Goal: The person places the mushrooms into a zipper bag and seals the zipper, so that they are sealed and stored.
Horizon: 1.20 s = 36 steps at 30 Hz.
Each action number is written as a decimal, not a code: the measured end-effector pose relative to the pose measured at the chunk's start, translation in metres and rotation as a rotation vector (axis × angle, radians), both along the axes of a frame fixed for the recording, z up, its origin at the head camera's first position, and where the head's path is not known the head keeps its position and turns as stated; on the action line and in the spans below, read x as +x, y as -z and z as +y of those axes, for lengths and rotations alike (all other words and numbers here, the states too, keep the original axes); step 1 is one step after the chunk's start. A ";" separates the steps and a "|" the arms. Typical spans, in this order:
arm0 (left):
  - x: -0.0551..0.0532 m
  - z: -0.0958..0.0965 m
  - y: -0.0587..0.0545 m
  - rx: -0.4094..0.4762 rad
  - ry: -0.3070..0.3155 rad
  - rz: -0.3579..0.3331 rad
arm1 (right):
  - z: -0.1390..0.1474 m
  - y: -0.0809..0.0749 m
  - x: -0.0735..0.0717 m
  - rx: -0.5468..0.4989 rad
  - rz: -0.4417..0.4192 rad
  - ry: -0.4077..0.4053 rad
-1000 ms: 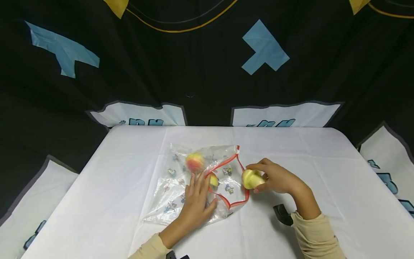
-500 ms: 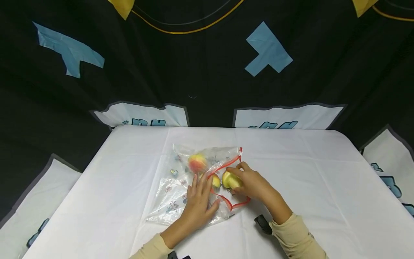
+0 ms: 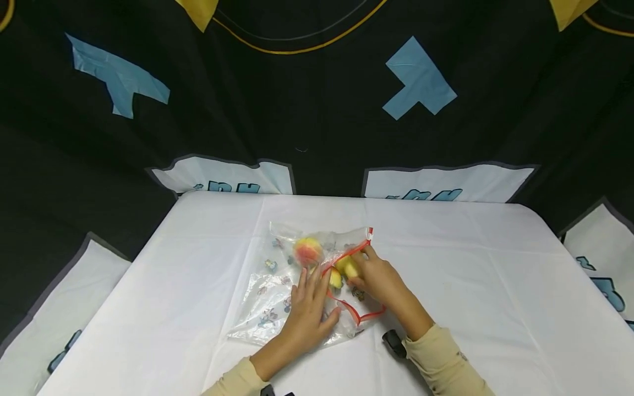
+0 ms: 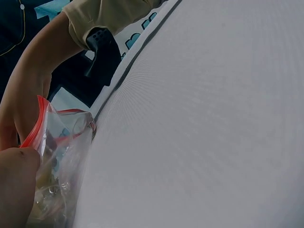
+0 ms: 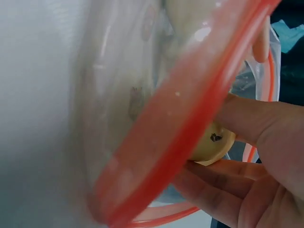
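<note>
A clear zip bag point(image 3: 257, 316) with a red-edged mouth and small printed figures lies flat, its mouth facing right and gaping. My left hand point(image 3: 309, 313) rests on it near the mouth, fingers extended and thumb spread. Inside the bag are a red-and-yellow peach-like fruit point(image 3: 308, 251) and a smaller yellow fruit point(image 3: 335, 278), partly hidden by the left fingers. My right hand point(image 3: 378, 278) reaches into the mouth and grips a yellow-green fruit point(image 3: 348, 268). In the right wrist view, thumb and fingers surround this fruit point(image 5: 209, 145), whose end has a dark spot. The red edge point(image 5: 190, 128) partly covers it.
A white cloth covers the table point(image 3: 475, 286) beneath the bag. Behind it hangs a black curtain point(image 3: 317, 110) with blue and yellow patches. A black wrist device point(image 3: 394, 344) sits at the right cuff.
My right hand has moved left, carrying the yellow-green fruit from the mouth's right edge into the bag, beside the smaller yellow fruit. The left hand stays on the bag.
</note>
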<state>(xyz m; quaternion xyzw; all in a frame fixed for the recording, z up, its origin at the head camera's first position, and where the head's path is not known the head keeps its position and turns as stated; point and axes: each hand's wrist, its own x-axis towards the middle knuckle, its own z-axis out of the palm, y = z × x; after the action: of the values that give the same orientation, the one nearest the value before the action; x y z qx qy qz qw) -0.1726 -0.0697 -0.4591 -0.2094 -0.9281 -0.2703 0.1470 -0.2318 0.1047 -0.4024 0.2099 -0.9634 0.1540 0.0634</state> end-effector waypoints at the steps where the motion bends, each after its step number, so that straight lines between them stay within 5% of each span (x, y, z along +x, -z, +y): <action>1: 0.000 0.000 0.000 -0.001 0.000 0.002 | -0.001 0.001 -0.001 0.006 0.004 0.005; 12: 0.000 -0.001 0.000 -0.024 0.013 0.003 | -0.012 0.002 -0.009 0.133 0.040 0.001; 26: 0.002 -0.001 -0.002 -0.021 0.015 -0.004 | -0.024 0.011 -0.023 0.052 0.058 -0.079; 36: 0.002 0.000 -0.001 -0.018 0.018 0.001 | -0.025 0.012 -0.023 0.102 -0.040 -0.185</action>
<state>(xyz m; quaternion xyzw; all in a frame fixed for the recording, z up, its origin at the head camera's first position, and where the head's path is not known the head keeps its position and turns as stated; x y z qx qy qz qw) -0.1705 -0.0692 -0.4583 -0.2194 -0.9285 -0.2633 0.1431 -0.2551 0.0800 -0.4140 0.2979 -0.9476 0.1141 0.0187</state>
